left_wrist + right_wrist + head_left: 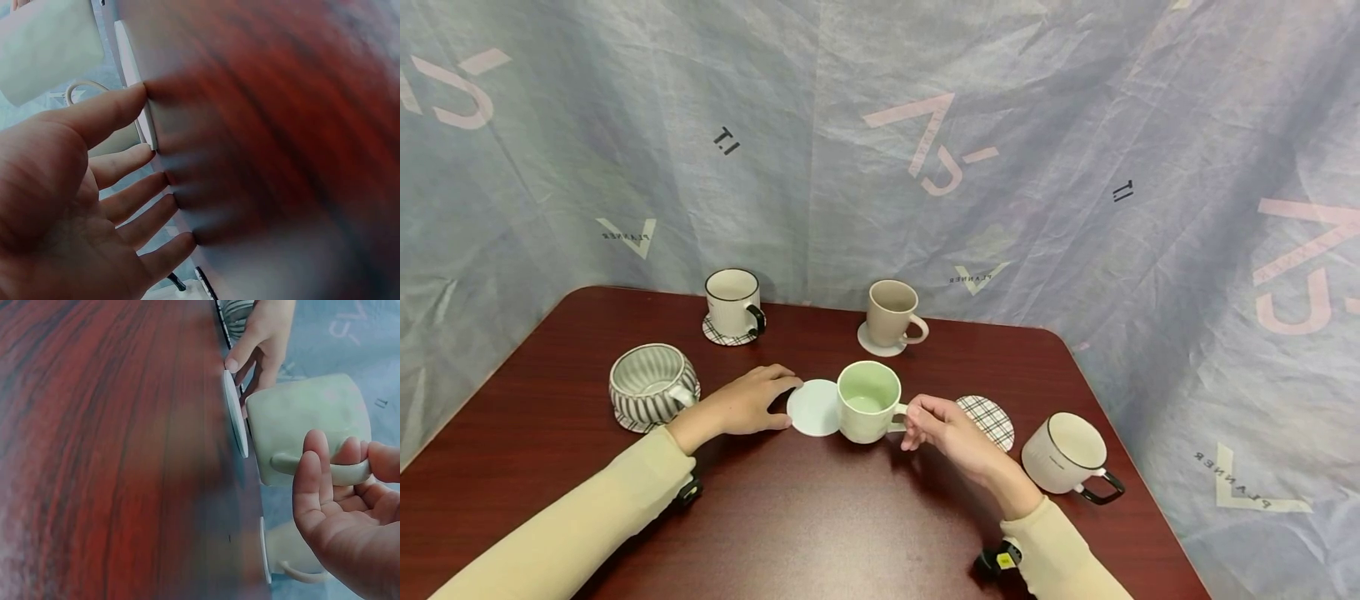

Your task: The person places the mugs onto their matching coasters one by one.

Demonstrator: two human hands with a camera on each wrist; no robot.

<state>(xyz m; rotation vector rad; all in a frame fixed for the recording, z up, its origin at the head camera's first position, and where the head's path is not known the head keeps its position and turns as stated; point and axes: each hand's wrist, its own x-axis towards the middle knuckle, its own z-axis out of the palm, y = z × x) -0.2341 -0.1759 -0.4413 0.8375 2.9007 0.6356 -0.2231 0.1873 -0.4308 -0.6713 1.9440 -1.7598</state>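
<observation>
A pale green mug [859, 421] is raised a little, slightly tilted, just above the right side of a plain white coaster [811, 408]. My right hand [947, 433] grips its handle [344, 473] with thumb and fingers, as the right wrist view shows. My left hand [752, 402] rests at the coaster's left side, thumb and index fingertips spread along the rim and touching it. In the left wrist view its other fingertips reach down to the tabletop, and the coaster [130, 59] shows edge-on.
A striped mug [651, 392] stands beside my left wrist. Behind are a black-handled white mug [730, 308] and a beige mug [889, 317], each on a coaster. At right lie a plaid coaster [992, 421] and another black-handled white mug [1063, 454]. A cloth backdrop [820, 167] hangs behind.
</observation>
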